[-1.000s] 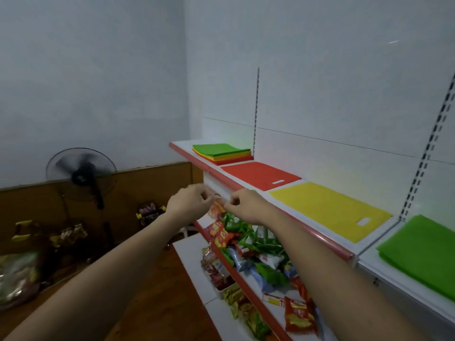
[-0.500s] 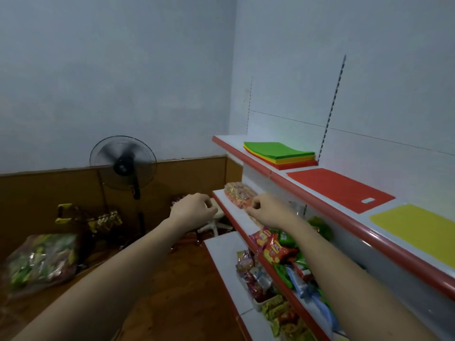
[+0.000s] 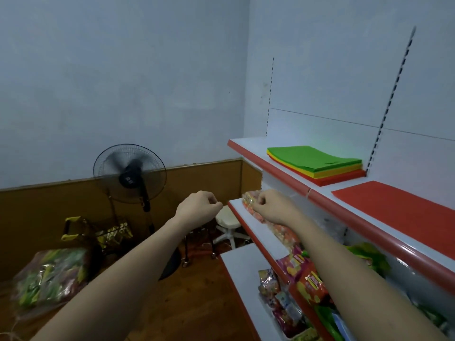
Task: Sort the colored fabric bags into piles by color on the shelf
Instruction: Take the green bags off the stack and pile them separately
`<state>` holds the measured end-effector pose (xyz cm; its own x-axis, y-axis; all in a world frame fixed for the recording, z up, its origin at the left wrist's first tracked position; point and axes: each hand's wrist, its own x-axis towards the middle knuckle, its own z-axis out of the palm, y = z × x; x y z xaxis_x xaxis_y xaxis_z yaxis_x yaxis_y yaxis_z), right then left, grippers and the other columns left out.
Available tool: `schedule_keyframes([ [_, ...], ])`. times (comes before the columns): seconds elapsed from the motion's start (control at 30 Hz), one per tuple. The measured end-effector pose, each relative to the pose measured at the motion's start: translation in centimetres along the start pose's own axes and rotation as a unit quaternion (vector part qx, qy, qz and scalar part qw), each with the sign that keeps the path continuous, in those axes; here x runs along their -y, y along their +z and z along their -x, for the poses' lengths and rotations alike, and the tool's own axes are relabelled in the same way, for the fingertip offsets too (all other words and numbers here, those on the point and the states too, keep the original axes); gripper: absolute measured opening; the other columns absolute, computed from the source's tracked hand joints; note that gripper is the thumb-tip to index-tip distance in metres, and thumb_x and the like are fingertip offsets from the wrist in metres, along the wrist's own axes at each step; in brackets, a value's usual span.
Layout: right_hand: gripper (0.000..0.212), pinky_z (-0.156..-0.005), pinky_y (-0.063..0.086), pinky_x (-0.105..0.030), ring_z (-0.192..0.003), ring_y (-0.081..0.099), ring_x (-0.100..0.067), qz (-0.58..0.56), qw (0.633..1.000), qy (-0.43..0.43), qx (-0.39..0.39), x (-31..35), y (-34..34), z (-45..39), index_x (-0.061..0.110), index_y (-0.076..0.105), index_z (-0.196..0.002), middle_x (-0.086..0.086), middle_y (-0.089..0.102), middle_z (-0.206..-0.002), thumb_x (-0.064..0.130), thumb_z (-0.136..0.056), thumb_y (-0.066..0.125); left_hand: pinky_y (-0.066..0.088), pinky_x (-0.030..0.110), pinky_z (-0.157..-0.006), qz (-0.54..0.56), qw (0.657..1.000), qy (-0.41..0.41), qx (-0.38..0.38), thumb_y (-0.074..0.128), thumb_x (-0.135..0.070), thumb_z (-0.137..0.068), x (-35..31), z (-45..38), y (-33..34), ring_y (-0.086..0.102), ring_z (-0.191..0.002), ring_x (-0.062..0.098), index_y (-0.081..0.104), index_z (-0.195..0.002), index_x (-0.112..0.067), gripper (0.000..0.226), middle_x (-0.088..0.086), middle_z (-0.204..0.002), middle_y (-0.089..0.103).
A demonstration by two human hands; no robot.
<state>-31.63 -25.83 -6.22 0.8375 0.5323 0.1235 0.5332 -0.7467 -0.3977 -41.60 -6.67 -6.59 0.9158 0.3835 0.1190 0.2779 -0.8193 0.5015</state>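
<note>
Head view, no legible writing on snack packets point(image 3: 305, 279), mixed bag stack point(image 3: 317, 162)

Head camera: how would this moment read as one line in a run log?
left hand: curled, empty | right hand: curled, empty | mixed bag stack: untouched, top shelf | red bag: laid flat
</note>
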Motion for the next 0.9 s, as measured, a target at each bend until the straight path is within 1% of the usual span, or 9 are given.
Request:
schedule_keyframes([
  [0.1,0.033,-0.057,0.051,-0.035,-0.067,0.068,-0.027,-0.015,1.0,-0.009,-0.001,0.4,-0.9,-4.9,0.015,0.059,-0.068,-0.003,0.065,-0.067,0.041,-0.089,0.054,0.052,0.025,-0.06,-0.013,1.0,0.006,-0.006,0.052,-0.043,-0.092,-0.3,-4.5,-0.8,0.064,-0.08,0.008,0.065,-0.104,-0.024,0.026,-0.009,-0.091,0.067],
  [0.17,0.032,-0.062,0.051,-0.035,-0.074,0.067,-0.025,-0.005,1.0,-0.018,-0.015,0.8,-1.5,-7.6,0.01,0.065,-0.077,-0.007,0.069,-0.076,0.037,-0.09,0.055,0.05,0.025,-0.061,-0.02,1.0,0.013,-0.018,0.052,-0.044,-0.092,-0.2,-7.4,-1.3,0.062,-0.081,0.007,0.065,-0.106,-0.025,0.028,-0.008,-0.094,0.066],
  [0.23,0.029,-0.062,0.049,-0.032,-0.077,0.065,-0.022,0.002,0.999,-0.029,-0.033,1.0,-1.9,-10.2,0.01,0.067,-0.081,-0.007,0.07,-0.084,0.035,-0.091,0.055,0.049,0.024,-0.061,-0.008,0.999,0.022,-0.032,0.052,-0.045,-0.092,-0.1,-10.4,-1.6,0.06,-0.08,0.005,0.066,-0.108,-0.024,0.03,-0.008,-0.097,0.066],
  [0.33,0.025,-0.062,0.049,-0.031,-0.072,0.065,-0.018,0.005,0.999,-0.026,-0.027,1.0,-1.5,-13.8,0.018,0.065,-0.078,-0.002,0.069,-0.079,0.036,-0.092,0.056,0.046,0.022,-0.061,0.014,0.999,0.036,-0.034,0.052,-0.044,-0.092,0.3,-14.4,-1.8,0.058,-0.08,0.003,0.067,-0.111,-0.023,0.032,-0.008,-0.097,0.065],
  [0.47,0.023,-0.07,0.053,-0.035,-0.074,0.063,-0.015,0.003,0.999,-0.016,-0.035,1.2,-0.4,-18.7,0.023,0.062,-0.074,0.005,0.068,-0.079,0.039,-0.09,0.056,0.044,0.02,-0.059,0.022,0.997,0.057,-0.038,0.053,-0.044,-0.093,1.6,-20.1,-1.6,0.058,-0.082,0.004,0.066,-0.11,-0.024,0.029,-0.008,-0.098,0.064],
  [0.67,0.024,-0.073,0.053,-0.037,-0.076,0.062,-0.017,0.01,0.998,0.038,-0.038,0.9,2.6,-25.5,0.024,0.06,-0.07,0.005,0.067,-0.08,0.039,-0.088,0.057,0.055,0.026,-0.069,0.019,0.994,0.107,-0.005,0.053,-0.044,-0.092,5.2,-28.7,-0.3,0.061,-0.082,0.005,0.066,-0.106,-0.026,0.027,-0.01,-0.094,0.065],
  [0.77,0.03,-0.068,0.046,-0.034,-0.064,0.053,-0.016,0.01,0.996,0.072,-0.044,0.8,3.3,-28.0,0.022,0.051,-0.061,0.005,0.057,-0.065,0.033,-0.089,0.058,0.056,0.028,-0.071,0.011,0.99,0.141,0.013,0.053,-0.044,-0.092,6.7,-32.9,-0.2,0.06,-0.083,0.004,0.065,-0.106,-0.027,0.025,-0.011,-0.095,0.064],
  [0.83,0.031,-0.065,0.044,-0.033,-0.061,0.049,-0.015,0.001,0.993,0.096,-0.063,0.3,3.5,-29.2,0.019,0.049,-0.062,0.004,0.057,-0.065,0.03,-0.09,0.058,0.053,0.025,-0.068,0.013,0.985,0.169,0.025,0.052,-0.044,-0.093,7.4,-35.5,0.0,0.059,-0.082,0.003,0.065,-0.107,-0.027,0.025,-0.012,-0.095,0.063],
  [0.9,0.028,-0.061,0.043,-0.032,-0.06,0.052,-0.018,-0.004,0.987,0.126,-0.099,-0.5,3.7,-29.9,0.013,0.054,-0.067,-0.003,0.061,-0.068,0.03,-0.09,0.057,0.053,0.024,-0.065,0.022,0.98,0.194,0.036,0.053,-0.044,-0.093,7.5,-38.1,0.3,0.059,-0.081,0.002,0.065,-0.106,-0.027,0.025,-0.012,-0.095,0.063],
])
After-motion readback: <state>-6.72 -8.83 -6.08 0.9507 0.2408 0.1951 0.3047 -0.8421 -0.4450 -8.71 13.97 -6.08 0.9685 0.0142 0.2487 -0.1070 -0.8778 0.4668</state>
